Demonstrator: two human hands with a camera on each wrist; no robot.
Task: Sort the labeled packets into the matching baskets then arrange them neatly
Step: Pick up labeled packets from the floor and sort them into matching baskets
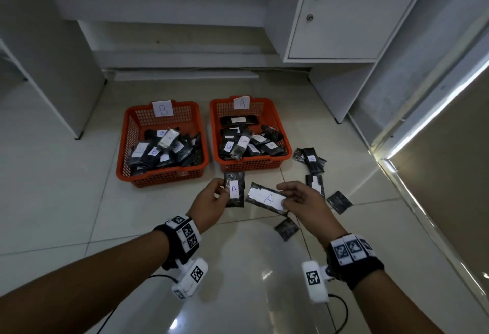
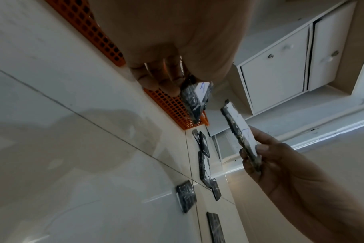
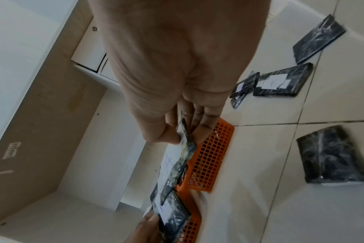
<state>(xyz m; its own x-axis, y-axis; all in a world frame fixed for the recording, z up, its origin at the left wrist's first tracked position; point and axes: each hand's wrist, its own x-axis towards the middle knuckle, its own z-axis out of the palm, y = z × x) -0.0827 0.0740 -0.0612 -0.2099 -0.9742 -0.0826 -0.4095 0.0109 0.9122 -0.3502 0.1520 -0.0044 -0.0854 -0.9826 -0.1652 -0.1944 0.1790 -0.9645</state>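
Two orange mesh baskets stand on the tiled floor: basket B (image 1: pixel 127 132) on the left and basket A (image 1: pixel 283 132) on the right, each holding several black packets with white labels. My left hand (image 1: pixel 211 201) pinches a small black packet labelled A (image 1: pixel 234 188), held upright in front of the baskets. My right hand (image 1: pixel 301 201) pinches a longer black packet labelled A (image 1: pixel 267 198), lying crosswise beside the first. The left wrist view shows both packets (image 2: pixel 194 98) (image 2: pixel 241 133) edge-on. In the right wrist view the long packet (image 3: pixel 177 162) hangs from my fingers over basket A's corner (image 3: pixel 210 157).
Several loose black packets lie on the floor right of basket A and under my right hand, one labelled B (image 1: pixel 312 160), others face down (image 1: pixel 339 202) (image 1: pixel 287 228). White cabinets (image 1: pixel 341 13) stand behind the baskets. A wall edge (image 1: pixel 423 127) runs along the right.
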